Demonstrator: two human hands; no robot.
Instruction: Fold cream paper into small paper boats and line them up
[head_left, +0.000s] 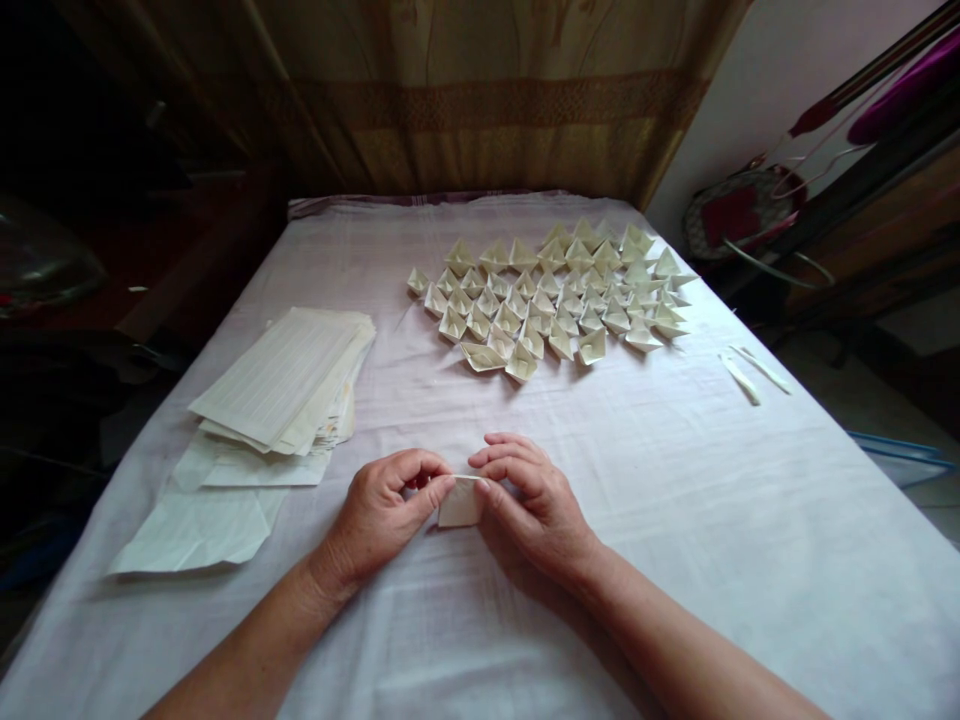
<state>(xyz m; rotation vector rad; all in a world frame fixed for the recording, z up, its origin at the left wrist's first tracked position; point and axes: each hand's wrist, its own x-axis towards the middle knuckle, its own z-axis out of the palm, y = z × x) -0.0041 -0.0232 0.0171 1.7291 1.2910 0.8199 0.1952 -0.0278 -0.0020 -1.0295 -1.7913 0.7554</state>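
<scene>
Between my two hands is a small folded piece of paper (458, 508), close to the front of the cloth-covered table. My left hand (394, 498) pinches its upper left corner between thumb and fingers. At the upper right corner, my right hand (536, 505) grips it with the thumb against the index finger, the other fingers loosely bent. The paper's top edge shows as a pale folded strip. Beyond my hands stand several folded paper boats (517, 310) in close rows. To the left lies a stack of paper sheets (281, 380), uneven at its edges.
A white cloth (675, 520) covers the table. Two narrow paper strips (740, 380) lie near its right edge. Behind the table hangs a brown curtain (450, 100). A patterned bag (739, 212) is at the right, beyond the edge.
</scene>
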